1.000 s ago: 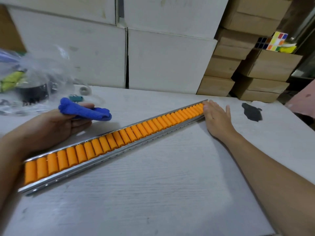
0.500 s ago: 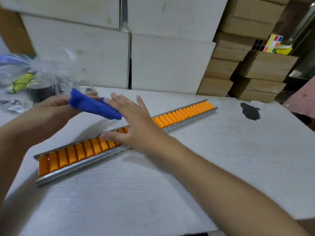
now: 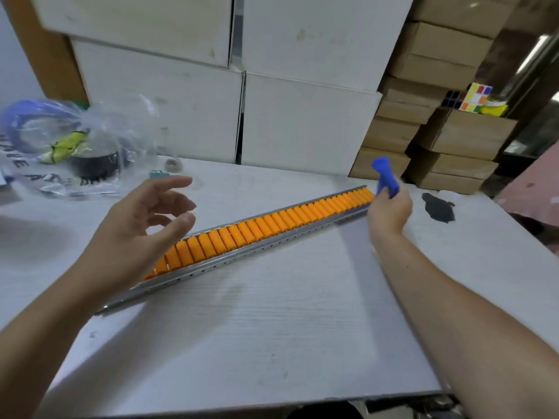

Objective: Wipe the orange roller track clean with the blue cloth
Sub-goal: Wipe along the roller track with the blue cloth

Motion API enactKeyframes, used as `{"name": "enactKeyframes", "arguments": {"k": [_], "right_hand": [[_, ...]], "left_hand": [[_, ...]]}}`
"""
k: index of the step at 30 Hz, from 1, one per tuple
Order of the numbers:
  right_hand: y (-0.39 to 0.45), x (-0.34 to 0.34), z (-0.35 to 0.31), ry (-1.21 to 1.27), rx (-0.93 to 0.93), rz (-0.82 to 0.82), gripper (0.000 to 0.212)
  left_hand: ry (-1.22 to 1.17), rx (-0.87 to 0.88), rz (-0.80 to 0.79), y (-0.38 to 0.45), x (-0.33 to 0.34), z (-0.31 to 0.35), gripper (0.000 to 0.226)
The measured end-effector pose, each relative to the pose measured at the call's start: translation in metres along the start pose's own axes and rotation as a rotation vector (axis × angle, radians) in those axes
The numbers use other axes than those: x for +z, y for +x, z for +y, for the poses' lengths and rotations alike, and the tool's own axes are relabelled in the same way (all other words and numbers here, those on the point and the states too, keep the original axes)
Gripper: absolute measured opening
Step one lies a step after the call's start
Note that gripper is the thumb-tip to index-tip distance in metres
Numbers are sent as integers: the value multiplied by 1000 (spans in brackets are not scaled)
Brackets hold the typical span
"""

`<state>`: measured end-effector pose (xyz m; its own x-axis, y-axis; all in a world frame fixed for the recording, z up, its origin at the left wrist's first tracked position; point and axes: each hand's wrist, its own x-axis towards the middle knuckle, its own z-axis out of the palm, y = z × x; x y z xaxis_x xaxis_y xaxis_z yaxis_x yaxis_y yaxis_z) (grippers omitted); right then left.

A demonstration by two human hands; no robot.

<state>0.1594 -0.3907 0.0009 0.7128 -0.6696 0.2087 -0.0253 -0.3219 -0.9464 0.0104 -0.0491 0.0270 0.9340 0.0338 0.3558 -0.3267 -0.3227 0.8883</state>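
The orange roller track (image 3: 272, 225), a long metal rail full of orange rollers, lies diagonally on the white table (image 3: 272, 328), near-left to far-right. My right hand (image 3: 390, 211) is at the track's far right end, shut on the rolled blue cloth (image 3: 385, 176), which sticks up out of the fist. My left hand (image 3: 145, 219) hovers over the track's near left end, fingers apart, holding nothing. It hides the rollers at that end.
A clear plastic bag (image 3: 66, 146) with tape rolls and small items lies at the far left. White boxes (image 3: 302, 125) and brown cartons (image 3: 438, 128) stack behind the table. A dark patch (image 3: 437, 207) marks the table's right side. A puzzle cube (image 3: 475, 96) sits on a carton.
The blue cloth passed from my left hand to my right hand. My right hand carried it to the track's far right end; my left hand is now empty.
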Motion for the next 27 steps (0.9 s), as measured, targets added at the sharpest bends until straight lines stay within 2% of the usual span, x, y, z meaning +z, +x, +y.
{"name": "enactKeyframes", "arguments": {"k": [2, 4, 8, 12, 17, 21, 27], "right_hand": [[19, -5, 12, -106, -75, 2, 46], [27, 0, 25, -257, -122, -80, 48], [23, 14, 36, -465, -188, -225, 30], [11, 22, 34, -591, -223, -259, 35], [-38, 19, 11, -539, -276, -354, 42], [-85, 17, -2, -493, -347, -452, 47], [-160, 27, -17, -474, -421, -586, 46]], "left_hand": [[119, 21, -20, -10, -8, -12, 47], [271, 17, -37, -20, -17, -26, 53], [530, -105, -42, -43, -40, -51, 84], [476, -181, -45, -62, -49, -61, 97], [420, -188, -16, -62, -49, -66, 98], [433, -229, 21, -73, -67, -74, 109], [378, -257, 13, -86, -77, -71, 90]]}}
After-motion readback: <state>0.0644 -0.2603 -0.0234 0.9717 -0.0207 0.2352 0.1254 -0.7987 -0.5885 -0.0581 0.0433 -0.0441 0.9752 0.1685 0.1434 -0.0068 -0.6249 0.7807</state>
